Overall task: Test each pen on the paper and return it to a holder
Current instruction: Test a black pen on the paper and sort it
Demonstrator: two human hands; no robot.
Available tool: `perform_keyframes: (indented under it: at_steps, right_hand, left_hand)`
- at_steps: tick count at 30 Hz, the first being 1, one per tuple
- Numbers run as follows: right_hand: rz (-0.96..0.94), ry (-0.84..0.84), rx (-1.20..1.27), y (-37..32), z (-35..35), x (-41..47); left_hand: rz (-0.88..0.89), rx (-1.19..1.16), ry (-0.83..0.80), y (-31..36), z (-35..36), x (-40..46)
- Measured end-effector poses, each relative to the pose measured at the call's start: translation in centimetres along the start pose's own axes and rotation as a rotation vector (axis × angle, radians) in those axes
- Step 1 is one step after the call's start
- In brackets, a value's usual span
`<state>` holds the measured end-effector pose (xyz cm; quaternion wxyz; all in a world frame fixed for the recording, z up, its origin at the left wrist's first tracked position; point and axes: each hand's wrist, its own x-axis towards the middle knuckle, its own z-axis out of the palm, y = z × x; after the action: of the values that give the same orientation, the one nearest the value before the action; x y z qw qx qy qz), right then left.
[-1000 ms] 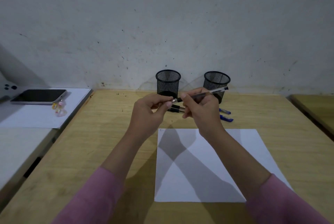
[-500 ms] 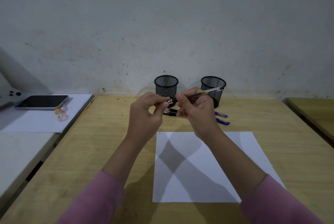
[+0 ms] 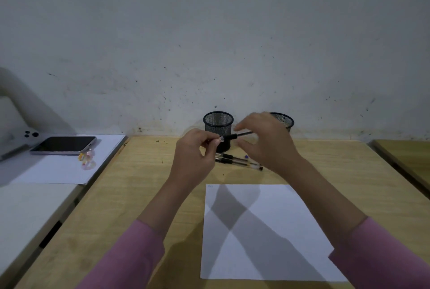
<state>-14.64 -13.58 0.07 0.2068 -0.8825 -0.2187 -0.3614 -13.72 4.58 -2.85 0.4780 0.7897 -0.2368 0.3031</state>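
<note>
I see a wooden bench (image 3: pixel 130 195) carrying a white paper sheet (image 3: pixel 267 242), two black mesh holders (image 3: pixel 218 123) at the back, and loose pens (image 3: pixel 237 161) between.

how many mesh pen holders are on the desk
2: the left holder stands by the wall behind the left hand; the right holder is partly hidden behind the right hand.

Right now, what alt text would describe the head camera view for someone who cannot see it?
A person's left hand pinches a black pen above a wooden desk, while the right hand hovers open beside it. Two mesh holders stand by the wall, loose pens lie before them, and a white paper lies nearer.
</note>
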Motion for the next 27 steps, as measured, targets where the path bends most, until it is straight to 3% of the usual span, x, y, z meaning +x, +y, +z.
perform_keyframes:
  at_steps: [3,5,8,11,15,18,27]
  right_hand:
    - [-0.208,0.002,-0.094,0.8,0.8,1.0]
    - [-0.226,0.046,-0.058,1.3,1.0,1.5]
    - [-0.083,0.083,0.04,2.2,0.8,3.3]
    - [0.119,0.155,0.287,3.2,0.8,5.9]
    - [0.338,0.343,0.56,4.6,2.6,9.2]
    - [0.452,0.456,0.605,5.8,4.8,10.6]
    - [0.585,0.182,0.372,8.3,10.7,8.1]
  left_hand:
    - [0.055,-0.009,-0.02,0.8,0.1,1.1]
    - [0.012,-0.059,-0.005,0.8,0.0,1.9]
    - [-0.145,-0.065,0.027,-0.3,0.3,3.4]
    - [-0.251,0.005,0.014,-2.5,1.7,4.8]
    - [-0.296,0.168,-0.05,-5.6,4.5,6.4]
    - [-0.313,0.243,-0.057,-7.3,5.9,7.1]
    - [-0.271,0.221,0.039,-9.2,6.6,6.6]
